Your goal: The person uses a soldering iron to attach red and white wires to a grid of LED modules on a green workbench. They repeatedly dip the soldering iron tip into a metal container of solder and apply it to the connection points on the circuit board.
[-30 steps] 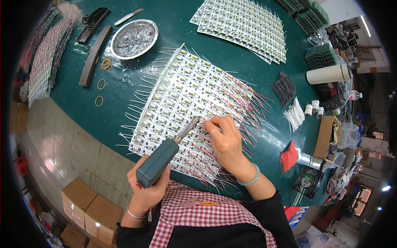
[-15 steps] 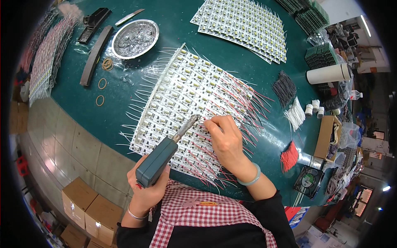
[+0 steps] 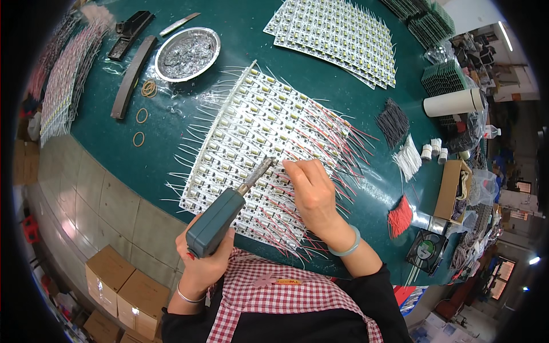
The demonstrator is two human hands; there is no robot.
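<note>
My left hand (image 3: pixel 201 260) is closed round the dark green body of a soldering iron (image 3: pixel 216 222). Its metal tip points up and right, touching or just above a white panel of small circuit boards (image 3: pixel 229 134). Beside that tip, my right hand (image 3: pixel 315 197) rests over the panel with thumb and forefinger pinched on a thin red wire, mostly hidden by the fingers. Red wires (image 3: pixel 329 123) stick out along the panel's right part, above and below my right hand. Pale wires (image 3: pixel 191 146) fringe its left edge.
Beyond the panel lie a metal bowl of grey solder scrap (image 3: pixel 189 54) and stacked panels (image 3: pixel 337 40). To the right are black wires (image 3: pixel 392 123), white wires (image 3: pixel 408 158), red wires (image 3: pixel 400 217), a white flask (image 3: pixel 453 103) and a small fan (image 3: pixel 426 251). Rubber bands (image 3: pixel 142 115) lie left.
The soldering iron has shifted slightly to the left and up, its tip a little farther from my right fingertips. My right hand stays nearly in place, still pinched.
</note>
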